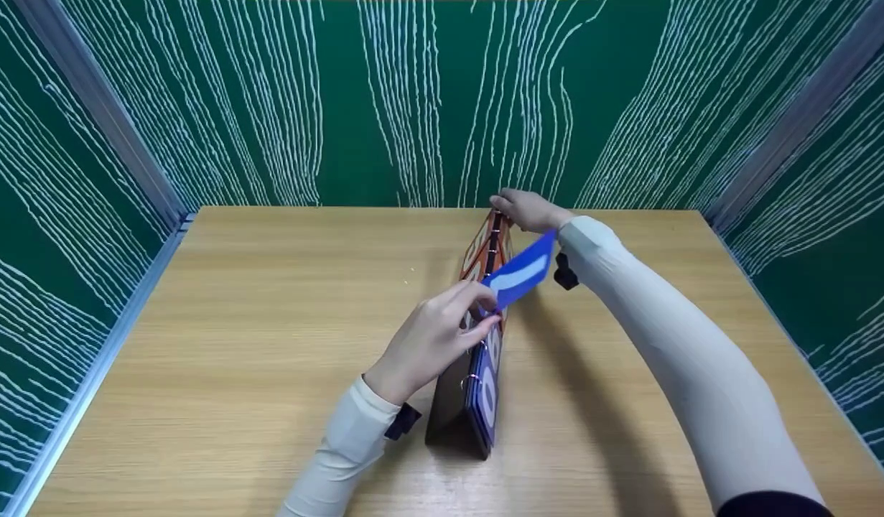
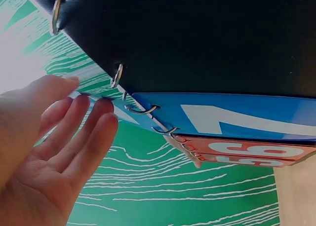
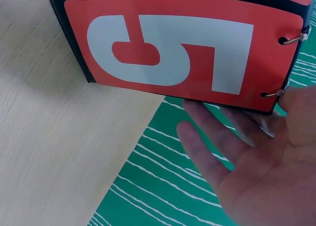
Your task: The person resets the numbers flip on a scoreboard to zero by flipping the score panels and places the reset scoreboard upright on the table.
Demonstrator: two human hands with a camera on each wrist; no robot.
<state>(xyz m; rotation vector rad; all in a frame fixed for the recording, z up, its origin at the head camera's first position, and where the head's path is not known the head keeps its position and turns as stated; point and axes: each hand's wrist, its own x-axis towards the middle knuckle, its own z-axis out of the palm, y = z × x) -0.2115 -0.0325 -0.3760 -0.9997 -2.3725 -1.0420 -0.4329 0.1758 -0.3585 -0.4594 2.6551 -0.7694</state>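
A flip scoreboard (image 1: 452, 409) stands like a tent on the table, its ringed spine running away from me. Over the spine, my left hand (image 1: 438, 330) pinches a blue number card (image 1: 522, 273), which sticks up to the right on its rings. In the left wrist view a blue card with a white 7 (image 2: 247, 116) hangs on the board's side. At the far end my right hand (image 1: 531, 210) holds the top corner. A red card with a white 5 (image 3: 160, 53) faces the right wrist camera, with the thumb beside its lower ring.
The scoreboard stands on a wooden table (image 1: 284, 323). Green walls with white wavy lines (image 1: 456, 100) rise behind and at both sides, with grey posts (image 1: 801, 108) at the corners. Small yellowish specks lie left of the board.
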